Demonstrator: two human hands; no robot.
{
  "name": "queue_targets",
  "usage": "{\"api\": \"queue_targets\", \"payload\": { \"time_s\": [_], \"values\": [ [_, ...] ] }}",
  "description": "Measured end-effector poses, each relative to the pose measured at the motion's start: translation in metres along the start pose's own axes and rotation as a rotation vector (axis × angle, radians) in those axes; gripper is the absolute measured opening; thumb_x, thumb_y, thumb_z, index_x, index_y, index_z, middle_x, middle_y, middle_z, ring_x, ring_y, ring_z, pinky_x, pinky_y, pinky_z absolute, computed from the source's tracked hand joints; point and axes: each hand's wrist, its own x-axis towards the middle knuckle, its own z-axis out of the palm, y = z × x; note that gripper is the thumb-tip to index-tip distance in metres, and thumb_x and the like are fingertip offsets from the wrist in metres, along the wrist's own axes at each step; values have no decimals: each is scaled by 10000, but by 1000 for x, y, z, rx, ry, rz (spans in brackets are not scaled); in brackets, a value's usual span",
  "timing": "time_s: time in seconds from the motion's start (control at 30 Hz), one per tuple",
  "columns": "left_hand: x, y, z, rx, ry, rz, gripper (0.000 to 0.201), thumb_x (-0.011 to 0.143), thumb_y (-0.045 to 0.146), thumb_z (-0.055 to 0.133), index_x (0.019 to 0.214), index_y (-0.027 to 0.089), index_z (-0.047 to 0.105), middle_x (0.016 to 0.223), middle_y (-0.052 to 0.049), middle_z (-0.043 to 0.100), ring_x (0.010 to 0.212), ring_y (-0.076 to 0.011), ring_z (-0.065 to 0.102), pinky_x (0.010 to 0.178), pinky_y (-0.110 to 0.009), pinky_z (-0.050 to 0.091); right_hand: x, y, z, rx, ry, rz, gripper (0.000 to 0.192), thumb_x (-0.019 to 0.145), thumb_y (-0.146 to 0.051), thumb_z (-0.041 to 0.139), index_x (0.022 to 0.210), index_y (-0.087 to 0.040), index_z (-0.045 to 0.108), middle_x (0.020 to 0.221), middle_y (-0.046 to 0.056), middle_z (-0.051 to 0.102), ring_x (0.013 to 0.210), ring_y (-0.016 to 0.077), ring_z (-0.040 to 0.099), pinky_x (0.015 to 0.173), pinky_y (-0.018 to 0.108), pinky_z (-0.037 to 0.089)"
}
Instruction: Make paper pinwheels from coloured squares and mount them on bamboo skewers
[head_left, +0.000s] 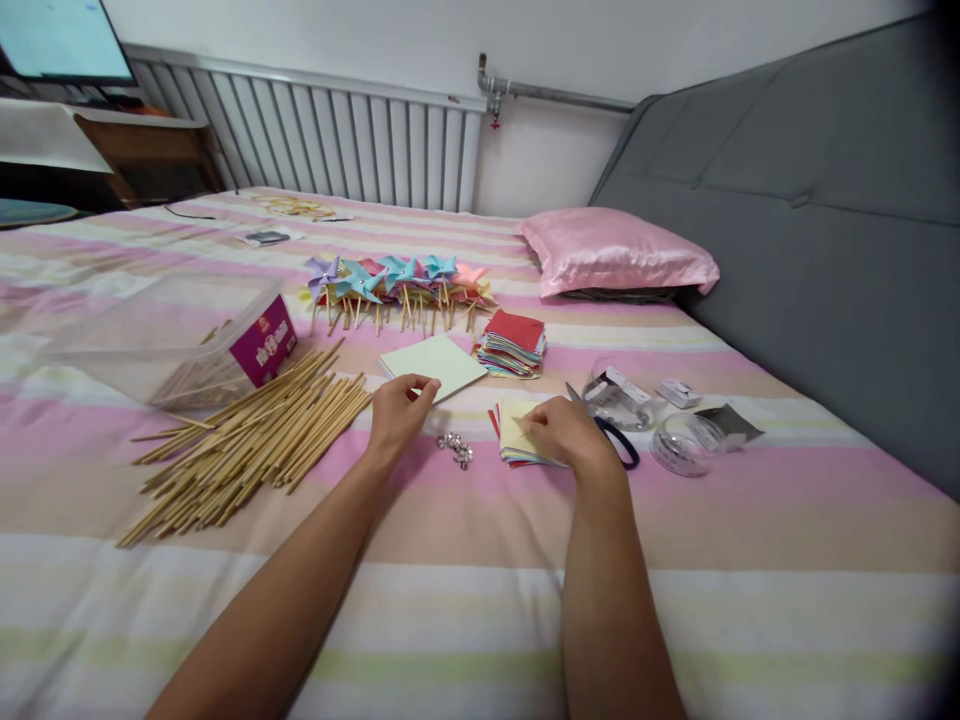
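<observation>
My right hand (566,432) rests on a small stack of coloured paper squares (514,437) with a pale yellow sheet on top, its fingers pinching that sheet's edge. My left hand (397,408) lies on the bed with its fingertips touching the near edge of a pale yellow square pad (435,363). Between the hands sits a small cluster of shiny metal pins (455,447). Left of my left hand spreads a heap of wooden sticks (255,435). A row of finished paper pinwheels (397,285) lies farther back.
A taller stack of coloured paper (512,345) with a red top sits behind my right hand. Scissors (611,432), two clear round tubs (686,442) and small packets lie at right. A clear plastic box (172,340) stands left. A pink pillow (615,252) and grey headboard (810,220) border the striped bed.
</observation>
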Motion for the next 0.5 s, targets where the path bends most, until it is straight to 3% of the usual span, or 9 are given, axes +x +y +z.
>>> {"api": "queue_targets", "payload": {
  "time_s": [0.07,0.23,0.5],
  "values": [
    [0,0,0,-8,-2,-4,251,725,392,598,701,160,692,642,-20,671,499,-125,512,484,-239,378,0,-3,-3,-1,41,51,167,782,-227,574,752,-176,731,745,91,717,725,197,644,627,251,400],
    [-2,4,0,-33,-16,-8,263,734,404,594,706,161,689,638,-24,664,506,-128,503,489,-242,373,1,-14,-11,19,194,155,312,887,-277,412,912,-198,713,931,132,709,848,247,634,631,281,380],
    [-10,14,-1,-79,-120,-8,319,748,453,574,700,161,693,561,-18,635,497,-143,517,495,-253,369,-6,-29,-19,78,385,223,344,911,-292,368,982,-198,691,932,126,708,848,254,628,654,283,379]
  ]
}}
